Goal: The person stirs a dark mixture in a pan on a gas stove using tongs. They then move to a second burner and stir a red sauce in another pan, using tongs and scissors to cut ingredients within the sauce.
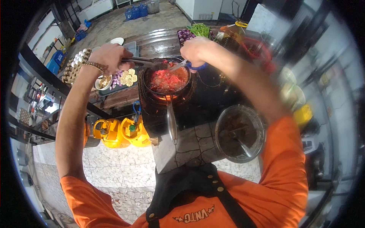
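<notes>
A frying pan (146,77) with red food in bubbling liquid stands over a glowing burner (168,98), its metal handle (172,122) pointing towards me. My left hand (112,57), wearing a chain bracelet, grips dark-handled tongs (139,59) whose tips reach over the pan's far side. Scissors with blue handles (196,67) are in my right hand (196,51), and their blades point left over the pan, close to the tongs' tips. Some dark thing lies between the tools; I cannot tell what it is.
A glass bowl (218,136) with brown contents and a spoon is at the near right. Yellow gas cylinders (137,134) stand below left. Garlic (128,77), cut onions (116,79) and an egg tray (70,71) lie left. Green vegetables (199,30) and an oil container (232,34) stand beyond the stove.
</notes>
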Motion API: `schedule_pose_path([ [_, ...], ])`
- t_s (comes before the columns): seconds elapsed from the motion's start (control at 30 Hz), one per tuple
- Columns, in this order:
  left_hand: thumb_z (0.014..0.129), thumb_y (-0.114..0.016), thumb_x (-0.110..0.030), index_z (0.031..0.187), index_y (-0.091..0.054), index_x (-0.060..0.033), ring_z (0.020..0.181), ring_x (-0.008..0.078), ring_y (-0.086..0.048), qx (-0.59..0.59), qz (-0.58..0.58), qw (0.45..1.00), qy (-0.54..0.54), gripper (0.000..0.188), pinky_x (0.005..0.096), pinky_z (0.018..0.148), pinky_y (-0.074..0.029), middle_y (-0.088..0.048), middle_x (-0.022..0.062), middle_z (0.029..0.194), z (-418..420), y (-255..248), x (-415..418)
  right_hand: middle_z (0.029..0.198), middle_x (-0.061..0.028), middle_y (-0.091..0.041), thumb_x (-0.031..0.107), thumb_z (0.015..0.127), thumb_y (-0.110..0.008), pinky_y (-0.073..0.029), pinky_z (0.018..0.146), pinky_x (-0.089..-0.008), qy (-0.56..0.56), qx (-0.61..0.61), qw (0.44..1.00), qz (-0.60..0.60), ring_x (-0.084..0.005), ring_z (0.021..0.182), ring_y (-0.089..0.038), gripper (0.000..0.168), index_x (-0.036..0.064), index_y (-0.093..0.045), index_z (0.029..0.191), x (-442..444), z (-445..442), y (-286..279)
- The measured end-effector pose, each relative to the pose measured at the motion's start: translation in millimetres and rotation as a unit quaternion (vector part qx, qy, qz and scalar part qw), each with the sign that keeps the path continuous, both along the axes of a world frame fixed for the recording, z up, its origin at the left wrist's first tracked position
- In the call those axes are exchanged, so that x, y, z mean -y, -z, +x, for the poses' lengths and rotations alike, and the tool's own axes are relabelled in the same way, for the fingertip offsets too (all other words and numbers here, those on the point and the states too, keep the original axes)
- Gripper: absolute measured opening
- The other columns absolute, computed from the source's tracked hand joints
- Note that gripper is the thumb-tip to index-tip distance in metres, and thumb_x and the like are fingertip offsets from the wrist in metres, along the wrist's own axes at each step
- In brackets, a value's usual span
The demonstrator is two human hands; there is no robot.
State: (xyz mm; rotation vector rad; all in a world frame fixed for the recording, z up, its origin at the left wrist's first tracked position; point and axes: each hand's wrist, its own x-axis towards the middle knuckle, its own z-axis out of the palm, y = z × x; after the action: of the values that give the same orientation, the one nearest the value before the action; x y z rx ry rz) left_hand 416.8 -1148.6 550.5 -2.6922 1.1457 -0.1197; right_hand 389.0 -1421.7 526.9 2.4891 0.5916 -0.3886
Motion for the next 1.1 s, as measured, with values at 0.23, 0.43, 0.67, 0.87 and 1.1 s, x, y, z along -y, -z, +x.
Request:
schedule_pose_path([
  [0.23,0.082,-0.064,-0.043,0.11,-0.07,-0.0094,0.09,0.0381,-0.065,-0.009,-0.004,1.0,-0.021,0.045,0.0448,0.078,-0.051,-0.069,0.0173,0.097,-3.1,-7.4,-3.1,0.111,-0.0099,-0.07,0.049,0.064,-0.08,-0.054,0.085,-0.0431,0.004,0.0,0.999,0.052,-0.0289,0.106,-0.065,0.06,0.008,-0.072,0.107,11.8,2.1,-1.1],
  [0.43,0.083,-0.061,-0.053,0.107,-0.072,-0.0121,0.088,0.038,-0.066,-0.011,-0.015,1.0,-0.017,0.049,0.0457,0.079,-0.052,-0.069,0.0192,0.09,-2.1,-12.5,-1.0,0.103,-0.0129,-0.071,0.045,0.063,-0.082,-0.055,0.083,-0.0434,-0.014,0.023,0.991,0.133,-0.0313,0.101,-0.067,0.052,0.01,-0.074,0.1,20.4,9.7,18.0],
  [0.67,0.083,-0.06,-0.049,0.106,-0.07,-0.008,0.086,0.0399,-0.064,0.001,-0.046,0.999,0.016,0.048,0.0462,0.073,-0.05,-0.067,0.0201,0.092,12.7,-2.1,-14.2,0.102,-0.0134,-0.071,0.041,0.062,-0.084,-0.055,0.081,-0.0426,-0.008,-0.006,0.991,0.135,-0.0326,0.097,-0.068,0.05,0.008,-0.074,0.098,31.2,10.7,18.7],
  [0.87,0.085,-0.061,-0.046,0.107,-0.069,-0.0077,0.08,0.0401,-0.063,-0.016,-0.058,0.998,0.006,0.046,0.0458,0.071,-0.049,-0.067,0.0206,0.089,16.5,-2.6,-14.9,0.102,-0.014,-0.069,0.045,0.064,-0.083,-0.051,0.083,-0.0425,0.019,-0.02,0.979,0.201,-0.0324,0.099,-0.065,0.061,0.008,-0.066,0.109,57.5,6.1,19.1],
  [1.1,0.085,-0.063,-0.045,0.11,-0.069,-0.0064,0.083,0.039,-0.065,-0.034,-0.078,0.996,0.0,0.047,0.0447,0.073,-0.05,-0.068,0.0201,0.093,9.6,-10.9,-5.7,0.107,-0.0169,-0.067,0.048,0.064,-0.083,-0.05,0.085,-0.0431,-0.024,-0.029,0.954,0.296,-0.0354,0.102,-0.063,0.066,0.007,-0.063,0.112,62.1,18.5,46.8],
])
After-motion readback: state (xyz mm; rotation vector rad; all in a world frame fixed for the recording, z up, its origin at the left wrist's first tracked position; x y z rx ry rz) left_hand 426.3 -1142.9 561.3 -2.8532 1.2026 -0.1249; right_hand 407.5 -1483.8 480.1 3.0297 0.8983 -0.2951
